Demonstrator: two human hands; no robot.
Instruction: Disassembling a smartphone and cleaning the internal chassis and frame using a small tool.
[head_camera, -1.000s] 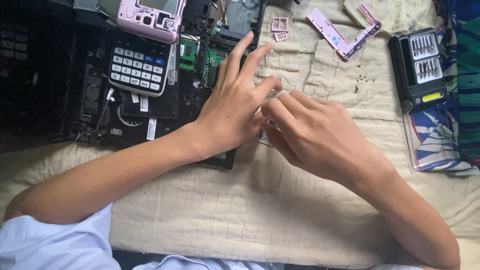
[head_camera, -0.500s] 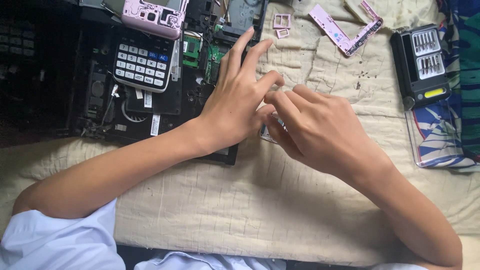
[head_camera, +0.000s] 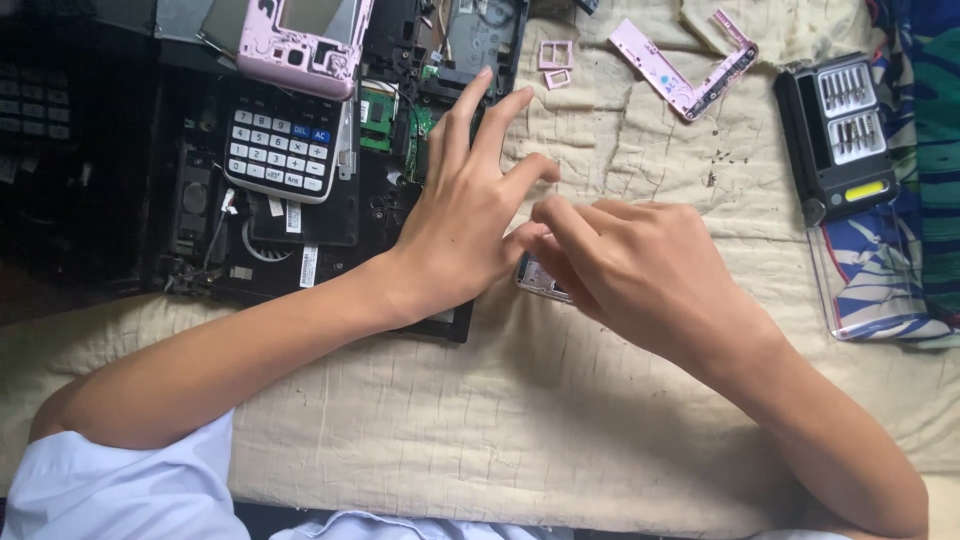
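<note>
We work on a cream quilted cloth (head_camera: 560, 420) that covers the whole surface, wrinkled and bare along its near edge. Near the cloth's middle our right hand (head_camera: 640, 275) curls palm-down over a small silvery flat part (head_camera: 538, 278), fingers bunched on it; most of the part is hidden, so we cannot tell how it is gripped. Our left hand (head_camera: 470, 215) lies just beside it, fingers spread, thumb tip touching the right hand, palm resting on the near corner of a black opened device chassis (head_camera: 300, 250) at the cloth's left edge. On that chassis lie a black calculator with white keys (head_camera: 278, 152) and, farther off, a pink camera shell (head_camera: 300, 40). At the right edge stands an open black screwdriver-bit case (head_camera: 835, 135) holding rows of metal bits. Toward the far edge lies a pink L-shaped frame piece (head_camera: 680, 70).
</note>
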